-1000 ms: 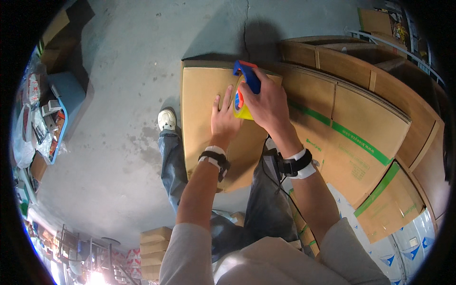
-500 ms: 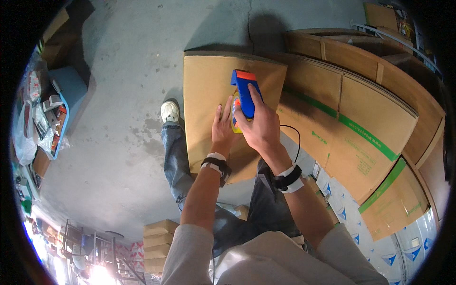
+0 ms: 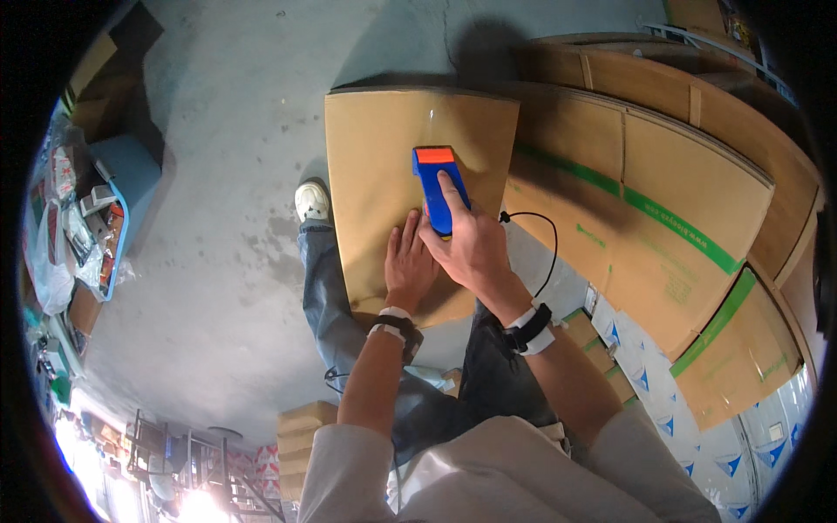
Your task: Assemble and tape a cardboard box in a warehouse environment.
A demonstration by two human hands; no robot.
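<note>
A brown cardboard box (image 3: 370, 166) stands in front of me between my legs, its flat top facing up. My right hand (image 3: 471, 248) is closed around a blue tape dispenser (image 3: 446, 199) with an orange front end, its index finger stretched along the top. The dispenser is over the middle of the box top; its tape roll is mostly hidden beneath it and my hand. My left hand (image 3: 411, 270) lies flat on the near part of the box top, fingers stretched out, close beside my right hand. A small shiny mark shows on the box beyond the dispenser.
Large flattened cartons (image 3: 645, 166) with green bands lean at my right beside a wooden frame (image 3: 636, 74). At the left stands a blue bin (image 3: 131, 179) heaped with bags and small items. Stacked cartons (image 3: 301, 436) are near my left elbow. A black cord (image 3: 555, 248) loops by my right wrist.
The tape dispenser has come nearer to me across the box top and turned, covering its yellow roll. My left hand has slid a little toward me, still flat on the box.
</note>
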